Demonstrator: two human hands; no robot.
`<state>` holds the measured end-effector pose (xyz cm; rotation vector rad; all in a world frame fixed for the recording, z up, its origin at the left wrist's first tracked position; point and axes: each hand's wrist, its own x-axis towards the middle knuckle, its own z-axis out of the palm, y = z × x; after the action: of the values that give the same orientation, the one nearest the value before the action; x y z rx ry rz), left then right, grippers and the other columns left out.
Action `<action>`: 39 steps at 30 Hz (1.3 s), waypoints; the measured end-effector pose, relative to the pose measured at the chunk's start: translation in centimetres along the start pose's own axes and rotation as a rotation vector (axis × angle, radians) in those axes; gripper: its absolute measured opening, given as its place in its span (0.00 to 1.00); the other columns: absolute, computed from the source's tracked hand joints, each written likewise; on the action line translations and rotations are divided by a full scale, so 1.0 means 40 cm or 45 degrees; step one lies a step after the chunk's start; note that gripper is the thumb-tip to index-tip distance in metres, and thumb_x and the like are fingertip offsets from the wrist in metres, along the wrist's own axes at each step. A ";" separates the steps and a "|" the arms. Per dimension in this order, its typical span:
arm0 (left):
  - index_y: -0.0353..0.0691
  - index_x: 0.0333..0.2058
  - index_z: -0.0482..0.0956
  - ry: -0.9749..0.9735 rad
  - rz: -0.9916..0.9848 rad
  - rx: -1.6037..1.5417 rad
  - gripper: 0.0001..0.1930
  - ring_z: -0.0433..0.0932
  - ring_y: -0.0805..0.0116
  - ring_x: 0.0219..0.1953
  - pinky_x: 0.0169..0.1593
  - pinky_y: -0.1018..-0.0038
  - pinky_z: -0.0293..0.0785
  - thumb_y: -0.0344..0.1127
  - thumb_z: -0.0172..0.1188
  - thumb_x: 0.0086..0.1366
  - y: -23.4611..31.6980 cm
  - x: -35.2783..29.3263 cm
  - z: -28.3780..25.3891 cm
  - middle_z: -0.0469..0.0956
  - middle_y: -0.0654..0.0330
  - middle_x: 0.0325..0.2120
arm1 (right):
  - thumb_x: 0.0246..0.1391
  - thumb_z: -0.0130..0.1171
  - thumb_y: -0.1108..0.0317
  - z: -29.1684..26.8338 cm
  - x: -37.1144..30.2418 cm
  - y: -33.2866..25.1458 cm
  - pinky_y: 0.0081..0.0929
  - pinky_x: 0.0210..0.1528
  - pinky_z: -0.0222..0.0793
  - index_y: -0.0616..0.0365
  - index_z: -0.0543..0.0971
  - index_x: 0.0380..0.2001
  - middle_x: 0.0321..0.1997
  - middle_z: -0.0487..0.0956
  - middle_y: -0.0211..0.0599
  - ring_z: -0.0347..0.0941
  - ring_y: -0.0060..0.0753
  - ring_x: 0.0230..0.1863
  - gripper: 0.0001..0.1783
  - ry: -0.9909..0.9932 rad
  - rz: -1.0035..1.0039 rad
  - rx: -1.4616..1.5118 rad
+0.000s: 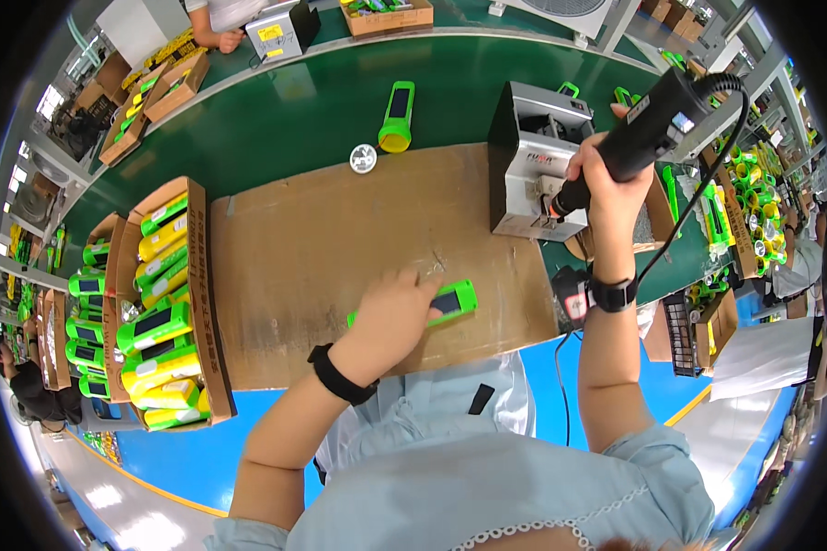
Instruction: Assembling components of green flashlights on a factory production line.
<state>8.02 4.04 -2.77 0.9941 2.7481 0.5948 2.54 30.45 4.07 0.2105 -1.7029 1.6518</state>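
My right hand is wrapped round a black electric screwdriver with a corded top end. The screwdriver slants down to the left, its tip at the front of a grey-and-black screw feeder; whether a screw sits on the tip is too small to tell. My left hand holds a bright green flashlight housing with a dark panel down on the cardboard sheet, covering its middle. Farther off, a green-and-yellow flashlight lies beside a round silvery disc.
An open carton of green and yellow flashlights stands at the left, with a second carton behind it. The screwdriver's cable hangs down at the right. Across the green bench, a co-worker's hand is near a second grey machine.
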 end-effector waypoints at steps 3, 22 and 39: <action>0.41 0.51 0.70 0.120 -0.089 0.083 0.26 0.72 0.53 0.42 0.46 0.61 0.67 0.35 0.63 0.52 -0.005 -0.030 -0.043 0.73 0.52 0.39 | 0.44 0.53 0.82 0.005 -0.017 -0.013 0.24 0.22 0.68 0.66 0.63 0.52 0.21 0.73 0.35 0.69 0.26 0.17 0.28 -0.031 0.060 0.147; 0.39 0.48 0.71 0.528 -0.280 -0.209 0.24 0.69 0.50 0.45 0.48 0.61 0.66 0.33 0.65 0.52 -0.047 -0.158 0.068 0.69 0.51 0.42 | 0.51 0.53 0.80 0.096 -0.318 -0.065 0.32 0.34 0.71 0.55 0.47 0.57 0.30 0.71 0.40 0.69 0.30 0.25 0.36 -0.219 -0.028 0.394; 0.39 0.47 0.69 0.567 -0.250 -0.228 0.27 0.68 0.51 0.47 0.51 0.61 0.64 0.35 0.67 0.47 -0.062 -0.166 0.074 0.69 0.51 0.42 | 0.50 0.53 0.79 0.112 -0.342 -0.019 0.34 0.32 0.69 0.55 0.51 0.57 0.28 0.69 0.38 0.67 0.30 0.22 0.33 -0.198 -0.009 0.395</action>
<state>12.50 -1.03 -6.42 0.5994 3.0399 1.1200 10.97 21.19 -3.06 0.5043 -1.5448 1.9328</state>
